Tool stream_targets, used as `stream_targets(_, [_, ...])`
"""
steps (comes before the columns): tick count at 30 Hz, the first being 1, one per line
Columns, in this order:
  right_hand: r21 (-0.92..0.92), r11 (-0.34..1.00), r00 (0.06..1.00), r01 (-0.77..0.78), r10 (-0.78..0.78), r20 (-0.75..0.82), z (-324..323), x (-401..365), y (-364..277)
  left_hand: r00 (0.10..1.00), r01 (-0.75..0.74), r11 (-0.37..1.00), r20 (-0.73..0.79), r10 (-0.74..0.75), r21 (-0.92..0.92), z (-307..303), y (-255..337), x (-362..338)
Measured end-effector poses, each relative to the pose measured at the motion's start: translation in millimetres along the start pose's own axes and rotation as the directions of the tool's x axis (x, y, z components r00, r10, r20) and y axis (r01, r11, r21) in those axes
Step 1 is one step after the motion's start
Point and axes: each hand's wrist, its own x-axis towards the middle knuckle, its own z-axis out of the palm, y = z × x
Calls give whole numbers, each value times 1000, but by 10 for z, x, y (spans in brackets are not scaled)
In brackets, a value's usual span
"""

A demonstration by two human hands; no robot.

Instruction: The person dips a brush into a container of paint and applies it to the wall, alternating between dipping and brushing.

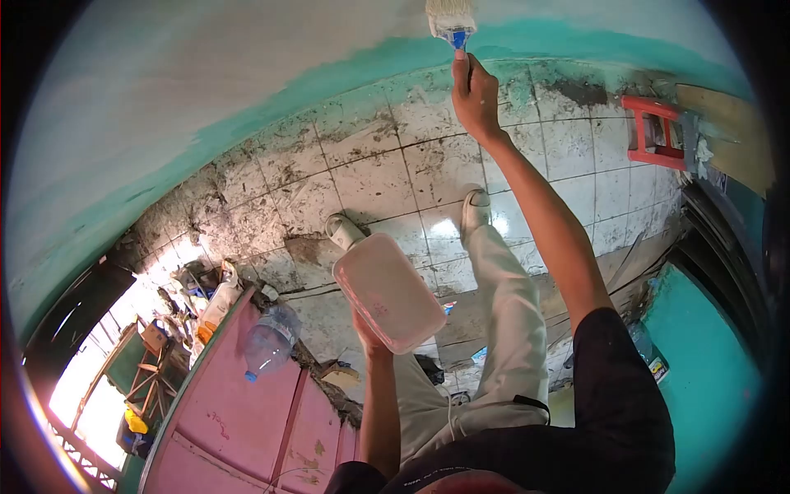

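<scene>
My right hand (477,92) is wrapped round the handle of a wide paintbrush (453,20), stretched out at the top of the view. Its pale bristles overlap the wall (271,49), which is whitish above a teal-green band. Lower down, my left hand (368,336) grips a rectangular plastic tub (387,288) from beneath, most of its fingers hidden by it. Whitish-pink paint appears to fill the tub. Both shoes show on the tiled floor beyond the tub.
Dirty, paint-spotted white tiles (378,185) run along the wall's foot. A red plastic stool (654,132) stands at right, near a teal panel (699,346). At lower left, a clear bottle (271,339) lies on a pink surface (234,403), beside piled clutter (202,309).
</scene>
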Motion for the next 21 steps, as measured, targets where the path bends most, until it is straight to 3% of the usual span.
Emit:
stream_targets(2, [-83, 992, 996, -92, 91, -25, 420, -83, 533, 998, 31, 998, -50, -34, -54, -150, -26, 18])
stream_targets(4, [-145, 939, 943, -312, 325, 73, 734, -174, 1210, 994, 56, 993, -90, -66, -105, -230, -5, 4])
stream_targets(5, [-279, 842, 860, -462, 502, 90, 845, -156, 1487, 995, 43, 995, -89, -51, -89, -207, 43, 19])
stream_targets(7, [-306, 815, 820, -492, 552, 150, 771, -51, 1390, 995, 31, 997, -89, -38, -74, -360, 165, 68])
stream_targets(9, [-253, 843, 843, -475, 518, 145, 696, 46, 1138, 981, -123, 957, -111, 156, 262, -668, 173, 89])
stream_targets(10, [-205, 874, 872, -440, 471, 136, 586, 149, 980, 987, -102, 967, -99, 128, 232, -554, 261, 33])
stream_targets(12, [-60, 867, 855, -495, 498, 145, 373, 300, 439, 1000, -17, 998, 1, 17, -62, -179, 513, -4])
stream_targets(15, [73, 874, 871, -480, 465, 162, -98, 363, -576, 996, 63, 979, 75, -49, -192, -298, 593, 13])
stream_targets(18, [211, 912, 936, -352, 335, 111, -403, 356, -1440, 993, 42, 984, 112, -23, -174, -283, 707, 37])
stream_targets(21, [308, 932, 979, -191, 203, -6, -350, 356, -1676, 990, -5, 990, 142, 25, -140, -253, 774, 51])
